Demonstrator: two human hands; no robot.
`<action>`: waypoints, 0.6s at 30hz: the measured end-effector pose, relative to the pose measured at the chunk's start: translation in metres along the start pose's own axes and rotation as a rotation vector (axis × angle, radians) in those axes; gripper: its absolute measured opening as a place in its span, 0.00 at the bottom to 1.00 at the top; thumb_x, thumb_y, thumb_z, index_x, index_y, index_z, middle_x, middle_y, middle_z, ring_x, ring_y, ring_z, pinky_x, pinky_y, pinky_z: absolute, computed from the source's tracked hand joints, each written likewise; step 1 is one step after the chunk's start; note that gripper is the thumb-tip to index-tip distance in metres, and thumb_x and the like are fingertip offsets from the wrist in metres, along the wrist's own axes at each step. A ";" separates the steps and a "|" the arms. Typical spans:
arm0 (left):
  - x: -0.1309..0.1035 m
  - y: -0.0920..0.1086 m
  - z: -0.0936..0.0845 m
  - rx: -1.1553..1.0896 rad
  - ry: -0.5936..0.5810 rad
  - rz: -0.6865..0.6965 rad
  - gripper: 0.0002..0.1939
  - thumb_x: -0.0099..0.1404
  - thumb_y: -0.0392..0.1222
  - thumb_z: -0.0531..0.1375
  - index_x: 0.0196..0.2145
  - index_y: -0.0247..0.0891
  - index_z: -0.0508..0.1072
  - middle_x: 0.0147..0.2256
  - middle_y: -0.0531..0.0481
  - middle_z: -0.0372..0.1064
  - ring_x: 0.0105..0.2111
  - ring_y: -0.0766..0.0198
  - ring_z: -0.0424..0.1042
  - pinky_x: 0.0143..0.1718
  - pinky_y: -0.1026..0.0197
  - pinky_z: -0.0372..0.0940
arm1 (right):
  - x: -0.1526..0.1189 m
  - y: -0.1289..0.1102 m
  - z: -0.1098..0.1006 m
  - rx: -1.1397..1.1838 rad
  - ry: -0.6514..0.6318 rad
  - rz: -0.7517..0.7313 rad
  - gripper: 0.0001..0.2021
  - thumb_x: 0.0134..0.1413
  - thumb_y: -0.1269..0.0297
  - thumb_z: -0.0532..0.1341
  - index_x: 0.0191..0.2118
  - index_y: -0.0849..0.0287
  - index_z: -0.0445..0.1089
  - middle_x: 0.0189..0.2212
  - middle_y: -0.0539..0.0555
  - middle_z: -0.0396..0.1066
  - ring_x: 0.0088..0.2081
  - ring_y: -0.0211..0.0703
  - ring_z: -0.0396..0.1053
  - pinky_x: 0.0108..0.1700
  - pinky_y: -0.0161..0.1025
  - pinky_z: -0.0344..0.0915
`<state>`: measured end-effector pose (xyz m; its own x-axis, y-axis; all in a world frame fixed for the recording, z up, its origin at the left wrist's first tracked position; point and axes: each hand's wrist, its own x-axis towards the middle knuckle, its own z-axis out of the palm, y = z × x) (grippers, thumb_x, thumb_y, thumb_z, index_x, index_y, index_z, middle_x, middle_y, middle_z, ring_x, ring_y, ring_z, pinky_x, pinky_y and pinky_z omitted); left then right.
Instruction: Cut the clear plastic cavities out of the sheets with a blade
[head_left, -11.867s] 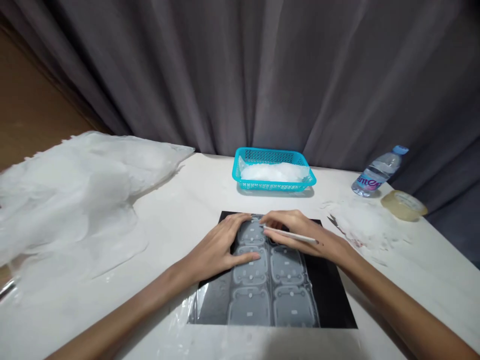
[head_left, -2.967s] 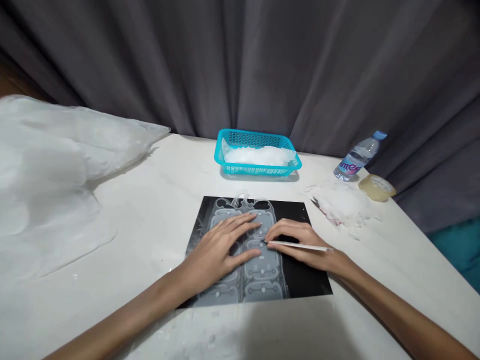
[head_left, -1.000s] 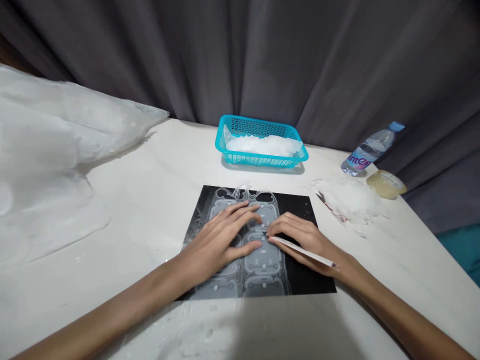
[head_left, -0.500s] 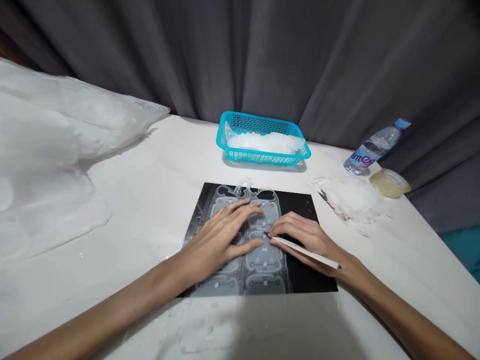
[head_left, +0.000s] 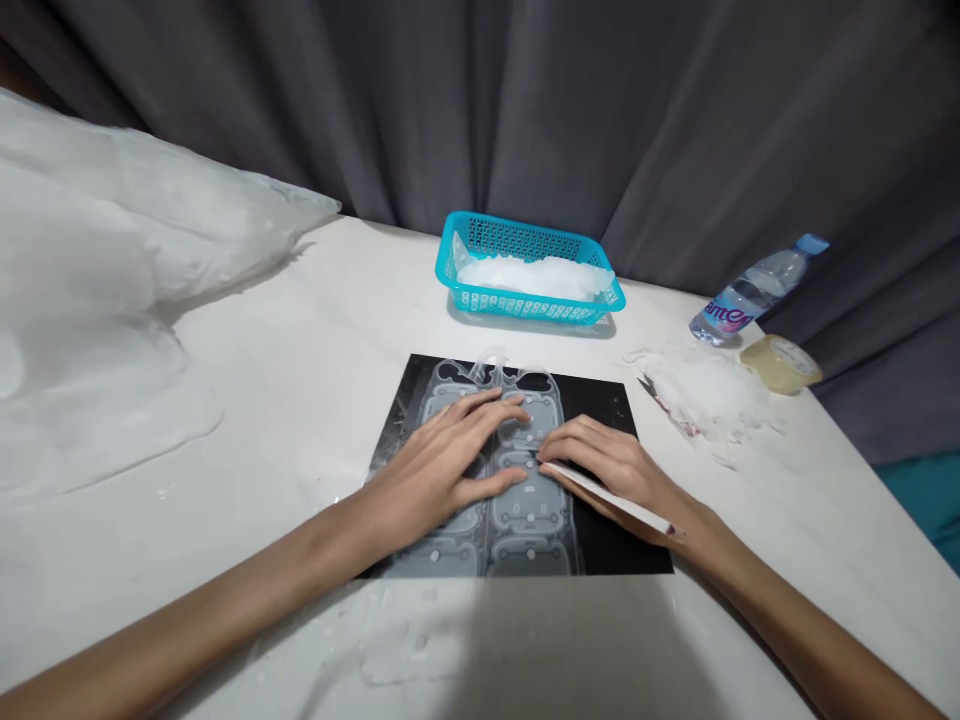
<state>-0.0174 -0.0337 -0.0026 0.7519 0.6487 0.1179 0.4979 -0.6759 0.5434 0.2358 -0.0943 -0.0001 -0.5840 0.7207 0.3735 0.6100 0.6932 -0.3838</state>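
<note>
Moulded sheet (head_left: 527, 495), L fingers (head_left: 489, 418) spread atop, R fingers (head_left: 574, 447) gripping wht tool (head_left: 611, 497), btl label (head_left: 727, 316) "ante…"

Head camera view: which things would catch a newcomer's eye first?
Probably the blue basket at the back of the white table. Then the black sheet nearer the camera, with the left hand spread over clear plastic on it and the right hand holding a thin white tool.

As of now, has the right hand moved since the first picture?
Yes: the right hand has shifted toward the near side, away from the basket.
</note>
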 end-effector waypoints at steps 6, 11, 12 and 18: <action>-0.002 -0.001 0.002 0.016 -0.005 0.034 0.25 0.75 0.58 0.58 0.64 0.46 0.64 0.70 0.47 0.59 0.72 0.51 0.53 0.68 0.46 0.58 | -0.001 -0.013 0.005 -0.434 -0.032 -0.096 0.15 0.74 0.72 0.54 0.61 0.66 0.67 0.54 0.65 0.75 0.53 0.52 0.75 0.54 0.48 0.73; -0.001 -0.004 0.005 -0.011 -0.007 -0.017 0.35 0.74 0.62 0.57 0.71 0.45 0.55 0.74 0.43 0.47 0.72 0.49 0.53 0.70 0.45 0.55 | 0.007 -0.013 0.007 -0.366 0.026 -0.102 0.14 0.74 0.71 0.54 0.59 0.66 0.69 0.47 0.63 0.78 0.48 0.52 0.75 0.49 0.47 0.75; -0.001 -0.005 0.005 -0.023 -0.011 -0.030 0.38 0.73 0.62 0.57 0.72 0.45 0.52 0.75 0.42 0.45 0.73 0.48 0.51 0.70 0.44 0.54 | 0.009 -0.008 0.006 -0.292 0.079 -0.053 0.13 0.73 0.72 0.54 0.58 0.64 0.69 0.47 0.63 0.77 0.47 0.51 0.75 0.49 0.47 0.75; -0.002 -0.006 0.003 -0.062 -0.020 -0.061 0.47 0.73 0.63 0.57 0.77 0.43 0.38 0.75 0.38 0.43 0.73 0.43 0.49 0.71 0.42 0.52 | 0.021 0.038 -0.010 -0.055 0.552 0.420 0.10 0.73 0.63 0.56 0.43 0.56 0.75 0.41 0.57 0.77 0.44 0.51 0.75 0.50 0.50 0.72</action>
<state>-0.0206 -0.0320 -0.0080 0.7298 0.6804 0.0666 0.5156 -0.6119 0.5998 0.2525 -0.0530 0.0019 0.0564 0.8101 0.5836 0.7595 0.3446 -0.5517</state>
